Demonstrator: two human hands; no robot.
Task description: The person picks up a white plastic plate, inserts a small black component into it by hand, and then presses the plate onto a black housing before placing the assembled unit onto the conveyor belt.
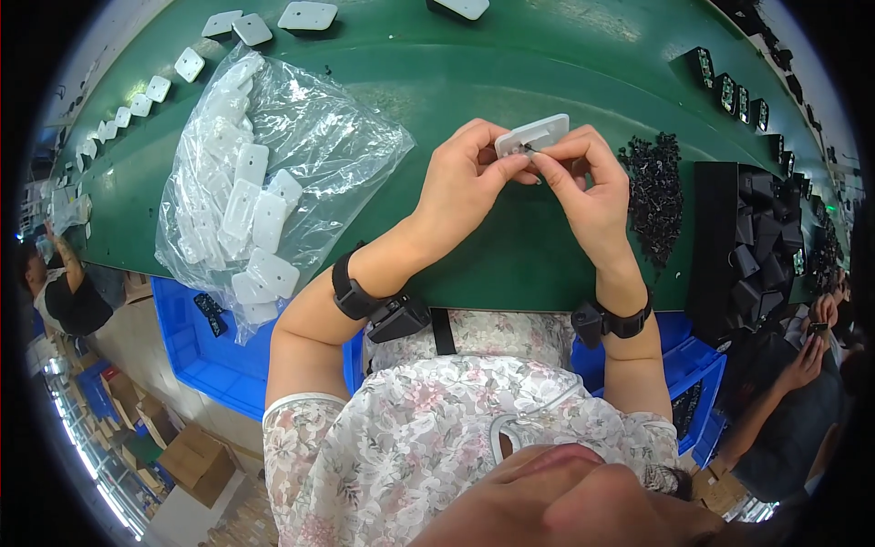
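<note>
Both hands meet over the green table and hold one white plastic cover [545,129], a flat piece with rounded corners. My left hand [469,169] grips its left end between thumb and fingers. At its right side, my right hand [588,173] has the fingers closed, the thumb tip pressed near a small dark part [526,148] on the cover's lower face. Whether that part is pinched or seated in the cover is too small to tell. A pile of small black parts [654,196] lies just right of my right hand. Left of my left arm, a clear plastic bag [319,137] carries several loose white covers [241,208].
White-topped pieces [307,15] line the table's far and left edges. At right stand a black box [715,246] of black housings [766,242] and a row of circuit boards [725,94]. Blue bins [205,351] sit below the near edge. Other people [77,278] work at both sides.
</note>
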